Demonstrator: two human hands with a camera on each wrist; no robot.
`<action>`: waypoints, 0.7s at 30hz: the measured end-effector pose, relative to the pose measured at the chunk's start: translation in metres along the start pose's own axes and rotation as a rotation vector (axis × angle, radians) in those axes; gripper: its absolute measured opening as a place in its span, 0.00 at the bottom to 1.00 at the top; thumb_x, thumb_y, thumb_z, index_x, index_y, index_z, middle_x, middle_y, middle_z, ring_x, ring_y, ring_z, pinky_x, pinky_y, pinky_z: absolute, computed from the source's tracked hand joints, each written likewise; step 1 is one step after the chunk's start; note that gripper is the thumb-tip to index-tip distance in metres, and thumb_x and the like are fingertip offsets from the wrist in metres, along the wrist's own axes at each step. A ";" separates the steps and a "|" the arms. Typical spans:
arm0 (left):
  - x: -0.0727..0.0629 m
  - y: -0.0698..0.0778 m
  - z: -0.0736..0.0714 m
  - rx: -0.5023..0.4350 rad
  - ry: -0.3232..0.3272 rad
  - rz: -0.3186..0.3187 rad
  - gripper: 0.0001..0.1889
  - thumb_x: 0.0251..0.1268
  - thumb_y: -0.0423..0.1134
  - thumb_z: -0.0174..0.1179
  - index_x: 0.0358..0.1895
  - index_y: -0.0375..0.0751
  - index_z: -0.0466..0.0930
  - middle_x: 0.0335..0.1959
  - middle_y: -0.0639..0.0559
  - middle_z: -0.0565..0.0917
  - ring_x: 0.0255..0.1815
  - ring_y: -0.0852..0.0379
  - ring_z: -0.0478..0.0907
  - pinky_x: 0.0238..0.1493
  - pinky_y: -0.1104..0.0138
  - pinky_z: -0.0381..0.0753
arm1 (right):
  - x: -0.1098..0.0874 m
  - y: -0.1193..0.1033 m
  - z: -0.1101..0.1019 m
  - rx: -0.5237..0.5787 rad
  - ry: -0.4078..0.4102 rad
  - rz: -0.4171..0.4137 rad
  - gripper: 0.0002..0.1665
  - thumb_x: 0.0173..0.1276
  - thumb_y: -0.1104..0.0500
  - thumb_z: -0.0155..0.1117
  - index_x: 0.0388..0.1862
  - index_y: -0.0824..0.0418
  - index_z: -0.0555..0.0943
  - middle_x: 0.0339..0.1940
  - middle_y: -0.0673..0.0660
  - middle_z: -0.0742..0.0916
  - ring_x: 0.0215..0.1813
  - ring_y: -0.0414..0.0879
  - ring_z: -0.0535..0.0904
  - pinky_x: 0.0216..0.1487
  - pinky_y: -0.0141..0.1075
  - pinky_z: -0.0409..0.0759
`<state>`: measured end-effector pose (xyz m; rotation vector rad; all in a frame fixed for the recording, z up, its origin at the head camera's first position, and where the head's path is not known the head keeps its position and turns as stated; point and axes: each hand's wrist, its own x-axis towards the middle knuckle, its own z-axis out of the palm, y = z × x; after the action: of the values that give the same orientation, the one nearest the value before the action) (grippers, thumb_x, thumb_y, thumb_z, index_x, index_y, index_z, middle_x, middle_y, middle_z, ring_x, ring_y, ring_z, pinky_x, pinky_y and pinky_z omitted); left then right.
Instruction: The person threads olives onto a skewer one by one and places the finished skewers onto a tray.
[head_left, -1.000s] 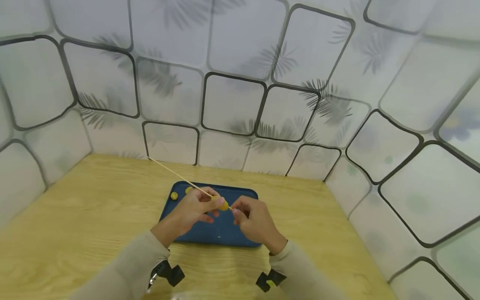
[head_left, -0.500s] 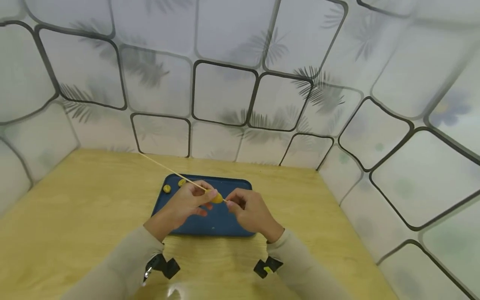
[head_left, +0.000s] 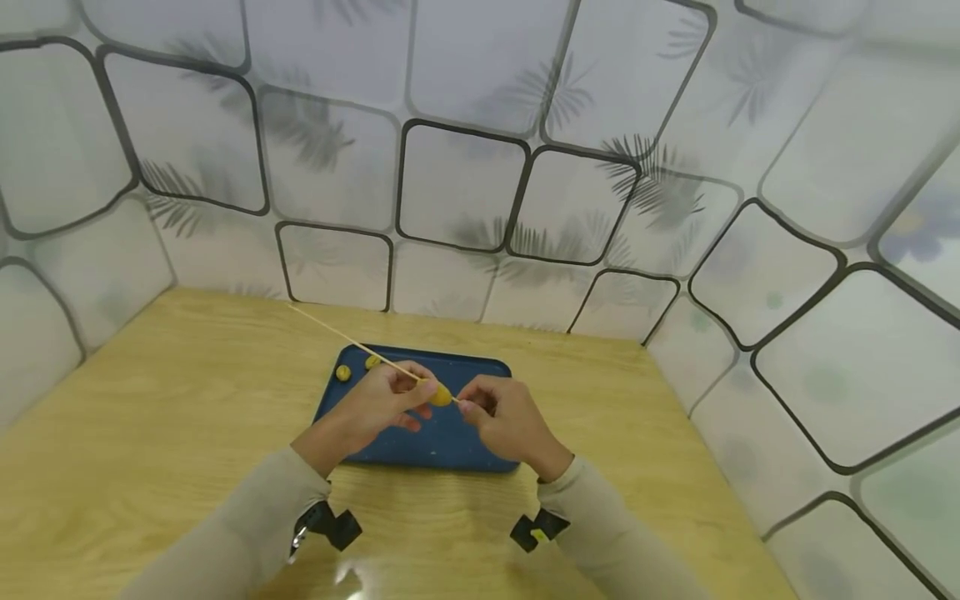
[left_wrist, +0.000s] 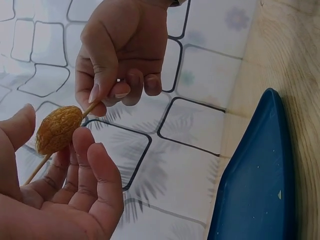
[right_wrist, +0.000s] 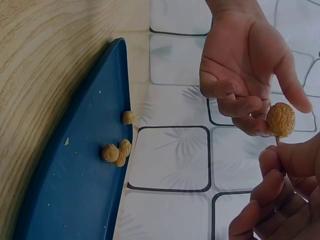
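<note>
A long thin wooden skewer [head_left: 345, 337] runs through a wrinkled golden-brown fried ball [left_wrist: 59, 130] near one end. My left hand [head_left: 375, 408] holds the ball, its fingers curled under it; in the left wrist view the thumb stands slightly off the ball's side. The skewer's long part slants up and left past that hand. My right hand [head_left: 506, 421] pinches the short end just below the ball, between thumb and index finger. In the right wrist view the ball [right_wrist: 281, 120] sits right above those fingertips. Both hands are raised over a blue tray [head_left: 442, 454].
More fried balls [right_wrist: 110, 153] lie on the tray toward its far left corner, with one ball [right_wrist: 128, 117] apart from the others. Small pale crumbs dot the tray. It lies on a wood-grain table [head_left: 187, 400], bordered behind by a patterned wall [head_left: 457, 192].
The head view has shifted a little. Both hands keep nearly the same hold on the ball and skewer, with only slight movement.
</note>
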<state>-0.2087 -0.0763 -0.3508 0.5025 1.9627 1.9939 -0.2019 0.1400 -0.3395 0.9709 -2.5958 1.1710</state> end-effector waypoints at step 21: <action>0.001 -0.004 -0.006 0.048 0.012 -0.050 0.21 0.72 0.42 0.57 0.58 0.29 0.72 0.50 0.40 0.81 0.44 0.47 0.80 0.41 0.58 0.83 | -0.006 0.017 0.002 -0.012 0.037 0.058 0.07 0.70 0.69 0.59 0.33 0.62 0.81 0.24 0.50 0.81 0.22 0.39 0.74 0.22 0.34 0.75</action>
<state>-0.2120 -0.0811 -0.3544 0.4488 2.0144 1.9284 -0.2073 0.1501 -0.3536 0.8691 -2.6150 1.1743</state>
